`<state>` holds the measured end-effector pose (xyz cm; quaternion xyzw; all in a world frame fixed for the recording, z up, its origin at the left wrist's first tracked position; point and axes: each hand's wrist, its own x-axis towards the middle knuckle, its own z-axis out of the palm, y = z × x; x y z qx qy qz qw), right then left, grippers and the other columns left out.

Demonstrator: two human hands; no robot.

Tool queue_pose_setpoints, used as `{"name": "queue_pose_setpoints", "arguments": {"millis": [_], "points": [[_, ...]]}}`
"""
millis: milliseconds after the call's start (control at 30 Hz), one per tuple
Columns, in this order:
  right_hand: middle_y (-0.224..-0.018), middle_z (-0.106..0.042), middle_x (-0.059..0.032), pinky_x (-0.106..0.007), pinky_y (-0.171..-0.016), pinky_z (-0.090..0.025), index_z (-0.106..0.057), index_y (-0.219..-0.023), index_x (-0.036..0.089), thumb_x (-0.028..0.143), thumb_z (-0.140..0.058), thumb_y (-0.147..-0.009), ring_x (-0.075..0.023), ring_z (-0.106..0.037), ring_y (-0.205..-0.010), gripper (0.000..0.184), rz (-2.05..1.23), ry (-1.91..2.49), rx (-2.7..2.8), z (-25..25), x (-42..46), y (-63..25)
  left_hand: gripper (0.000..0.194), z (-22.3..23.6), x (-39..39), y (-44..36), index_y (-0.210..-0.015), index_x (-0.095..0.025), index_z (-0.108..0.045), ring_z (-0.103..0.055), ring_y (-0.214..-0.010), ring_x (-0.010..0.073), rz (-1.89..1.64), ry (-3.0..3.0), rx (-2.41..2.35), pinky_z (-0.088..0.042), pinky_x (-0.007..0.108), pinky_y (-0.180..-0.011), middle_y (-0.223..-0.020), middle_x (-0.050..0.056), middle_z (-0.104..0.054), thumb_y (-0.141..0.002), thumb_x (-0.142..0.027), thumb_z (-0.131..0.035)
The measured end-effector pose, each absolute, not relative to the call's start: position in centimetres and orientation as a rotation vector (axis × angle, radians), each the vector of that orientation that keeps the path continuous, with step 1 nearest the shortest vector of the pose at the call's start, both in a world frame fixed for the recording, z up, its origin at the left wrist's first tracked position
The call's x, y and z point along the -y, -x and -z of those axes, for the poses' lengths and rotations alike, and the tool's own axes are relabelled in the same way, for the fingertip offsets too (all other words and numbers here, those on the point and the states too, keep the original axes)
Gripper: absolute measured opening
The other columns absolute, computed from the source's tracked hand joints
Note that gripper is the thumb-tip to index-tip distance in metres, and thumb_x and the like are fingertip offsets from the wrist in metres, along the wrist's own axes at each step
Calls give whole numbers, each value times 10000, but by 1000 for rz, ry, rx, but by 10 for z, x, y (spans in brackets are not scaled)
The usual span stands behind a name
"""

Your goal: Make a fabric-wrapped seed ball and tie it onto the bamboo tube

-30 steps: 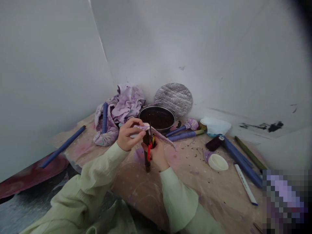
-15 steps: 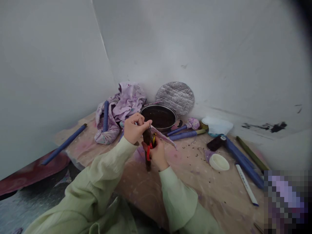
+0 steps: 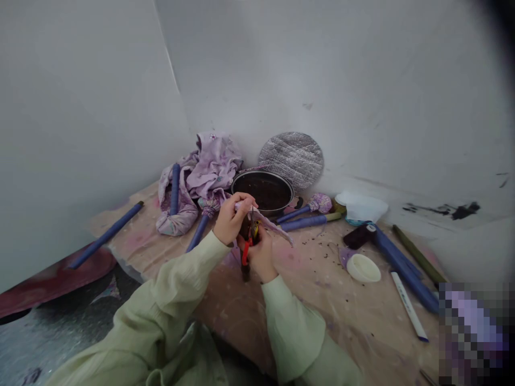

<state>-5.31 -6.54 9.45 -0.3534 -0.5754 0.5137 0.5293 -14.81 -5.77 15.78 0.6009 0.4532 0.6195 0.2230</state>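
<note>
My left hand [image 3: 230, 221] pinches the end of a narrow purple cloth strip [image 3: 274, 224], right beside the scissor blades. The strip slants away to the lower right, past my right hand [image 3: 263, 256]. That hand is closed around red-handled scissors [image 3: 246, 251], whose blades point up toward my left fingertips. Whether the blades have cloth between them is too small to tell. Below the scissors a dark brown stick-like piece [image 3: 245, 274] stands upright, its upper part mostly behind my hands.
A dark pan [image 3: 292, 202] sits behind my hands, with a round silver mat [image 3: 292, 160] leaning on the wall. Crumpled purple cloth [image 3: 215, 166] and blue-wrapped sticks [image 3: 108, 234] lie leftward. Rightward are a white bowl [image 3: 364, 268], a dark thread spool [image 3: 358, 236] and a white marker [image 3: 409, 305].
My left hand has moved slightly right and down, closer to the scissors, and cloth now shows at its fingertips. My right hand stays nearly in place with the scissors.
</note>
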Motion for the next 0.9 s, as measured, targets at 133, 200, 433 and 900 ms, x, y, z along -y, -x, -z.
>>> {"name": "queue_pose_setpoints", "arguments": {"millis": [133, 200, 433, 900], "points": [[-651, -534, 38, -239, -542, -428, -487, -770, 199, 343, -703, -584, -107, -460, -563, 319, -1219, 851, 1342, -95, 64, 51, 333, -151, 56, 143, -865, -157, -572, -572, -717, 142, -1745, -1599, -1261, -432, 264, -686, -801, 50, -634, -871, -469, -454], [-642, -520, 45, -235, -536, -416, -485, -747, 197, 352, -696, -606, -102, -450, -555, 297, -1218, 838, 1376, -95, 64, 46, 312, -148, 54, 141, -913, -157, -562, -564, -707, 143, -1734, -1584, -1297, -427, 262, -674, -801, 45, -624, -862, -453, -477], [-598, -468, 36, -251, -546, -387, -520, -711, 187, 362, -539, -806, -107, -440, -551, 200, -948, 862, 1405, -104, 72, 10, 219, -141, 52, 140, -974, -170, -554, -529, -711, 131, -1787, -1662, -1351, -415, 260, -683, -847, 38, -588, -853, -347, -512], [-643, -539, 29, -235, -552, -386, -601, -702, 171, 414, -674, -674, -94, -460, -569, 256, -1244, 702, 1503, -168, 12, 26, 327, -135, 55, 141, -1163, -192, -523, -566, -941, 208, -1783, -1842, -1454, -390, 363, -874, -1065, 87, -615, -854, -295, -496]]}}
